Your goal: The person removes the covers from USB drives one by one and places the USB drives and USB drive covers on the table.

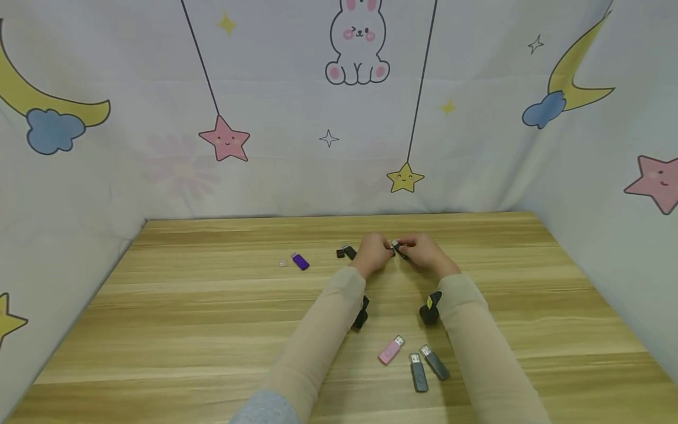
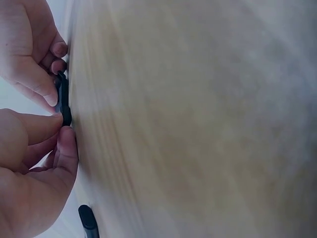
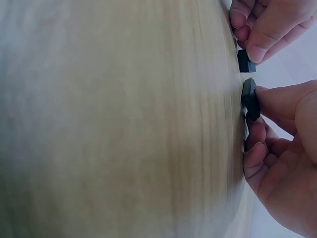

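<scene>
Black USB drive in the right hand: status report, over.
Left hand pinches black cap. Right hand pinches black USB drive, plug uncovered. Nothing visible blocking them; second black drive lies beside left hand.

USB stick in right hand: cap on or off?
Off: the black USB stick shows its metal plug in the head view, and the left hand pinches the small black cap apart from it.

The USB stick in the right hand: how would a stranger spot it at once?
On the wooden table, toward its far edge, the left hand and right hand almost meet. The right pinches a dark USB stick with its metal plug bare. Unlike the black stick lying beside the left hand, it is held.
</scene>
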Tool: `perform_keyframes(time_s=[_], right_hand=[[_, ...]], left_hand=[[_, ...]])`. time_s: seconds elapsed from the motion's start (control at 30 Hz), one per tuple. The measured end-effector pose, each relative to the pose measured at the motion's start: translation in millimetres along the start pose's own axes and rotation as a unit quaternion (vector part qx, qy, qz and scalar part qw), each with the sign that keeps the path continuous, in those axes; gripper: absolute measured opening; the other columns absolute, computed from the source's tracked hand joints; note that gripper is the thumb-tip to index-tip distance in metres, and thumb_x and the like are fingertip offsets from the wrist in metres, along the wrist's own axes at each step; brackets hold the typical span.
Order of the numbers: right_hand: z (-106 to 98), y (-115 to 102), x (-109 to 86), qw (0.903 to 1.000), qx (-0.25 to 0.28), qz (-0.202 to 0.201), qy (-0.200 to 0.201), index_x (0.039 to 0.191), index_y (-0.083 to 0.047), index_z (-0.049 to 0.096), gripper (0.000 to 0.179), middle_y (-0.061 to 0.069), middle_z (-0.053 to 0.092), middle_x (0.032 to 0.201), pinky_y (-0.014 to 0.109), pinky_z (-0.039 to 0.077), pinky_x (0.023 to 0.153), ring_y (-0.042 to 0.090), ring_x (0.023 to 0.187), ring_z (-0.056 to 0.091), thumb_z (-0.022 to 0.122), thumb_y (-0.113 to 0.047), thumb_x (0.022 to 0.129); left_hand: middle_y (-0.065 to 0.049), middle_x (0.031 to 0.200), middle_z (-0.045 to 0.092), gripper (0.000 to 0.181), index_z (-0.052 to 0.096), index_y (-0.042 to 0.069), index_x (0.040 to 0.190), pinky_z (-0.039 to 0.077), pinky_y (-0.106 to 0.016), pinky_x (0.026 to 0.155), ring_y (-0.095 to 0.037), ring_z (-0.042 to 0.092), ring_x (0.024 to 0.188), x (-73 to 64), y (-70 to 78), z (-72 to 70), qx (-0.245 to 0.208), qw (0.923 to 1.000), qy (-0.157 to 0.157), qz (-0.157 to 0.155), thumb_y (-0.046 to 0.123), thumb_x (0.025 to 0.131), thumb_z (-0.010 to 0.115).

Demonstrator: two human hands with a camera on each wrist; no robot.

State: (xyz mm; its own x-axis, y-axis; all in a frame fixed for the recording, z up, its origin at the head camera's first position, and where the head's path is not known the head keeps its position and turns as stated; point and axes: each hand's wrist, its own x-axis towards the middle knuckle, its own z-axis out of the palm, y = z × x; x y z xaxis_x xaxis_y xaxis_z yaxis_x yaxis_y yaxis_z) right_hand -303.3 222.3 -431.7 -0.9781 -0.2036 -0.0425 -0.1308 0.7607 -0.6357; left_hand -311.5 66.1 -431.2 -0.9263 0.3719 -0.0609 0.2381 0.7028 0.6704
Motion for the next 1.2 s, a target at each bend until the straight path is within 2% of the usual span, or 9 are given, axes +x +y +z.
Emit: perform_keyframes(time_s=[0.3,0.6,0.77,0.93,1.03,1.07,1.13,1.2], right_hand=[[0,1,-2.4,1.0000,-0.004,0.000,-0.003,0.127,0.007,0.057,0.033,0.027,0.057,0.129,0.051,0.040,0.102,0.041,0.124,0.049,0.048,-0.008,0.099],[0,1,-4.3,1.0000,0.003,-0.003,-0.001,0.128,0.008,0.056,0.034,0.027,0.056,0.130,0.051,0.039,0.103,0.041,0.125,0.048,0.047,-0.008,0.100],[0,2,-3.6,0.9999,0.006,-0.009,0.000,0.128,0.010,0.055,0.035,0.028,0.055,0.130,0.051,0.040,0.103,0.042,0.125,0.048,0.047,-0.009,0.100],[-2,2,-3.9,1.0000,0.008,0.000,-0.001,0.131,0.009,0.053,0.037,0.027,0.053,0.133,0.050,0.039,0.103,0.041,0.126,0.047,0.048,-0.013,0.101],[-5,2,-5.9,0.9999,0.010,0.008,-0.003,0.134,0.007,0.051,0.039,0.026,0.051,0.136,0.050,0.038,0.104,0.041,0.127,0.046,0.047,-0.015,0.102],[-6,1,-7.2,0.9999,0.010,0.011,-0.004,0.135,0.006,0.050,0.040,0.026,0.050,0.136,0.051,0.038,0.104,0.041,0.127,0.046,0.047,-0.017,0.102],[-10,0,-10.3,0.9998,0.009,0.014,-0.008,0.136,0.005,0.049,0.042,0.026,0.050,0.137,0.051,0.039,0.102,0.041,0.125,0.047,0.047,-0.019,0.102],[-13,-1,-13.9,0.9998,0.010,0.014,-0.010,0.137,0.004,0.049,0.043,0.026,0.052,0.134,0.051,0.041,0.099,0.040,0.121,0.049,0.048,-0.020,0.102]], left_hand=[[-0.011,0.113,0.068,0.021,0.072,0.002,0.108,0.053,-0.034,0.083,-0.023,0.064,0.100,-0.3,1.2,0.4,0.011,0.9999,-0.005,-0.003,0.014,0.097,0.057],[-0.011,0.101,0.071,0.020,0.074,0.002,0.098,0.050,-0.029,0.072,-0.019,0.062,0.081,-1.2,1.1,-0.4,0.015,0.9999,-0.004,0.007,0.013,0.097,0.058],[-0.012,0.103,0.071,0.021,0.074,0.002,0.097,0.049,-0.028,0.072,-0.017,0.059,0.080,-1.7,1.2,-0.7,0.019,0.9998,-0.005,0.005,0.015,0.097,0.058],[-0.013,0.118,0.067,0.025,0.070,-0.001,0.111,0.051,-0.034,0.090,-0.023,0.062,0.107,-4.2,3.8,-3.3,0.022,0.9997,-0.011,0.007,0.016,0.097,0.058],[-0.013,0.123,0.064,0.028,0.067,-0.001,0.116,0.049,-0.036,0.094,-0.025,0.059,0.115,-6.5,5.2,-5.6,0.019,0.9997,-0.013,0.009,0.017,0.097,0.058],[-0.013,0.122,0.065,0.028,0.067,-0.001,0.116,0.050,-0.034,0.092,-0.023,0.061,0.110,-7.5,5.4,-6.3,0.016,0.9998,-0.012,0.009,0.017,0.097,0.058],[-0.011,0.101,0.069,0.024,0.070,-0.001,0.105,0.051,-0.028,0.079,-0.017,0.063,0.088,-9.1,5.4,-8.1,0.006,0.9998,-0.015,0.010,0.018,0.097,0.058],[-0.005,0.074,0.062,0.023,0.068,0.000,0.088,0.045,-0.024,0.062,-0.012,0.052,0.063,-10.9,5.7,-10.4,-0.008,0.9997,-0.018,0.014,0.019,0.097,0.058]])
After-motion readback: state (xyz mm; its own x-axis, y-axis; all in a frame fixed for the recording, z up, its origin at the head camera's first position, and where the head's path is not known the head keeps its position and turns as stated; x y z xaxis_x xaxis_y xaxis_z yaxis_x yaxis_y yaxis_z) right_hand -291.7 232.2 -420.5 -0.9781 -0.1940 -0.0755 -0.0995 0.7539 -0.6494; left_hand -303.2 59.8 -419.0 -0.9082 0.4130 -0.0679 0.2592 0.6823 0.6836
